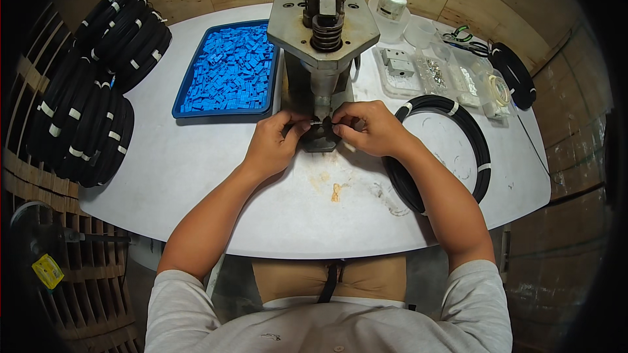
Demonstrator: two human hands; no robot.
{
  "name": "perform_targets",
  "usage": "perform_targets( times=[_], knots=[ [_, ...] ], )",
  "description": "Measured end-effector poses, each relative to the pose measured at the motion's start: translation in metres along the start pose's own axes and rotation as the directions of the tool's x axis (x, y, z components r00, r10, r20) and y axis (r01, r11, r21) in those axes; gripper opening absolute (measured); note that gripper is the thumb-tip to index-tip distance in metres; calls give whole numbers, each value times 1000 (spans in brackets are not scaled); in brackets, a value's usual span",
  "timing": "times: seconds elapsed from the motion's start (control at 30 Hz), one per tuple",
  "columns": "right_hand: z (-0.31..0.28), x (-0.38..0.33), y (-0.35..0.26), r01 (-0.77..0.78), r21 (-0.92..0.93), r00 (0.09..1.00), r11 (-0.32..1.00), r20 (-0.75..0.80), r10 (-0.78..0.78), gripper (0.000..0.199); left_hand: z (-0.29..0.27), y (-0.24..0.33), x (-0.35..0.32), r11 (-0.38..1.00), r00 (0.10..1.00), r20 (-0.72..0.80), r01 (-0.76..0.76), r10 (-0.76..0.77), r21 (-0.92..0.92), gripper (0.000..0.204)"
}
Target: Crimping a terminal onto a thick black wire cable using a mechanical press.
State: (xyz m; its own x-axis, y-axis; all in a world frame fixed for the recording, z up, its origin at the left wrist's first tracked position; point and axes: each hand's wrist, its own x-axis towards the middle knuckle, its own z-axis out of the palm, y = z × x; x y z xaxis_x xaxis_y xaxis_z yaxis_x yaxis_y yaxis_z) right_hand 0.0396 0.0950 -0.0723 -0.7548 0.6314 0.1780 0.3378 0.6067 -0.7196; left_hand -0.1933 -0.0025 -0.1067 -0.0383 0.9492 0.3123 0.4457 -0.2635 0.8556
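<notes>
Metal pin (318, 122) at frame centre, pinched between fingers of left hand (271, 147) and right hand (373, 129), held level at press (324, 33) base for alignment; blue tray (226, 68) upper left within reach.

White rounded table (196, 176) on plywood-panelled floor (497, 0), wooden slatted crate (85, 281) at left.

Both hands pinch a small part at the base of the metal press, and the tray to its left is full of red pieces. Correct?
Not quite. In the head view, the left hand and right hand do pinch at the press base, but the tray holds blue pieces, not red.
</notes>
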Motion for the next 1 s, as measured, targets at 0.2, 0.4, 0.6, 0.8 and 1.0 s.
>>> perform_targets(
  times=[0.2,0.4,0.6,0.8,1.0],
  knots=[
    [-2,-3,-1,-21,-6,1000,1000,2,21,18,1,2,0,1000,1000,7,-14,14,-9,16],
    [0,-3,-5,-32,5,999,999,-1,32,17,1,-1,-3,1000,1000,-4,-22,22,-6,16],
    [2,0,2,44,20,998,999,-53,-43,16,3,-1,1,999,999,-45,-24,23,-26,16],
    [1,-1,0,33,30,999,999,-34,-32,16,0,-2,0,1000,1000,-6,-12,12,14,18],
    [1,-2,1,44,3,999,999,-31,-44,17,3,-1,-1,1000,999,-37,-12,12,-2,17]
  ],
)
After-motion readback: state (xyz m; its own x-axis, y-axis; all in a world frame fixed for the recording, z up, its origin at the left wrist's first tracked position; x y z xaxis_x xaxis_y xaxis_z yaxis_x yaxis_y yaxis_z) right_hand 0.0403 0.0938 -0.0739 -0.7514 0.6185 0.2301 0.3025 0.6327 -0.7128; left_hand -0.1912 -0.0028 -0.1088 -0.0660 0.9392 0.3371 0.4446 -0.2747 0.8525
